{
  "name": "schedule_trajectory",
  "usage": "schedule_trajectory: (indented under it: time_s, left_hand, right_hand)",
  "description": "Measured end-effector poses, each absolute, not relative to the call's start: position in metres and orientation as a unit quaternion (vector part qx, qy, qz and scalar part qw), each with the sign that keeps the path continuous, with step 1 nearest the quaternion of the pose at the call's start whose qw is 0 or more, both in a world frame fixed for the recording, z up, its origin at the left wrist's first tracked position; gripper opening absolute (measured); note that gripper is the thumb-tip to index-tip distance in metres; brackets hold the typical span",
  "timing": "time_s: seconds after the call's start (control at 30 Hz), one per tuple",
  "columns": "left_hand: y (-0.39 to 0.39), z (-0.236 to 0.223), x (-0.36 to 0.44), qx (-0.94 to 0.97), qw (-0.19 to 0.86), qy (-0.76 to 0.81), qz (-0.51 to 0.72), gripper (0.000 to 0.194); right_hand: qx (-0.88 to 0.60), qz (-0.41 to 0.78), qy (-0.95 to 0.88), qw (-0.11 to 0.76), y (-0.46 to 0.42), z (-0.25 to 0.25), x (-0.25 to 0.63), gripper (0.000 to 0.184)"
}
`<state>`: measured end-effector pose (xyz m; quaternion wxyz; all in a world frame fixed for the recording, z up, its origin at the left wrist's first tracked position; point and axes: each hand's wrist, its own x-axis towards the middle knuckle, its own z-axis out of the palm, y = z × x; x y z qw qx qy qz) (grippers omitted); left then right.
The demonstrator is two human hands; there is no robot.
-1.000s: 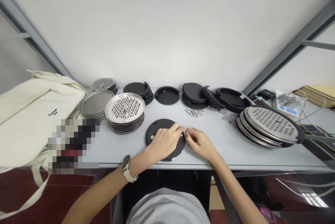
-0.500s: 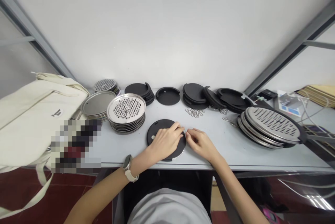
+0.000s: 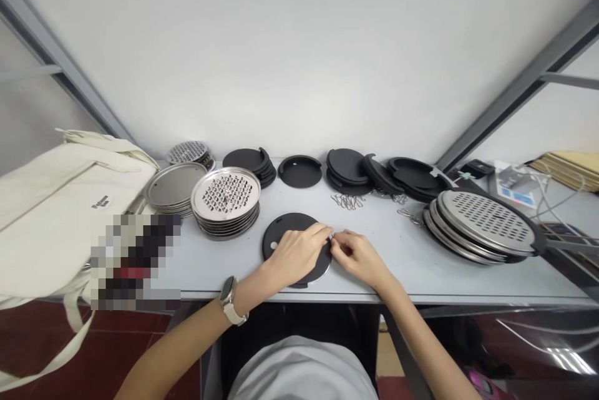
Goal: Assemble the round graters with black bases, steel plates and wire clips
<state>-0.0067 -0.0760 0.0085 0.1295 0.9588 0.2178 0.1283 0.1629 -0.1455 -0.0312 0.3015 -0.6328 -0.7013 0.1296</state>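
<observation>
1. The left hand lies palm down over the black round disc, its fingers reaching across the disc's surface towards the right rim and holding it against the table. The left forearm comes in from the lower left, with a smartwatch on a pale strap at the wrist.

2. The right hand comes in from the lower right, curled and narrow, its fingertips pinching at a tiny silver wire clip. The clip sits at the disc's right rim, just where the fingertips of both hands nearly meet.

3. The disc lies flat on the table, directly under the left palm and just beside the right hand. A thin steel rim shows along its lower right edge, and a small round hole shows at its left.

4. Further back, between the hands and the wall, lie a loose heap of wire clips and a smaller group of clips. Several black discs stand in stacks or lie singly in a row, including one alone.

5. To the left are a stack of round steel graters, plain steel plates and a smaller grater stack. To the right is a stack of oval steel graters.

6. A cream canvas tote bag lies over the table's left end, partly behind a pixelated patch.
</observation>
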Motion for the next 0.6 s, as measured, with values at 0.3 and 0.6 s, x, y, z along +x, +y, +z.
schedule_trajectory:
  time_s: [0.3, 0.6]
  left_hand:
    - [-0.0765, 0.0098, -0.0065, 0.960, 0.121, 0.226, 0.115, 0.034]
    - [-0.0763, 0.0086, -0.0067, 0.960, 0.122, 0.222, 0.117, 0.034]
  right_hand:
    - [-0.641, 0.123, -0.695, 0.302, -0.1457, -0.0326, 0.1619, 0.035]
    - [-0.642, 0.118, -0.693, 0.306, -0.1460, -0.0314, 0.1605, 0.033]
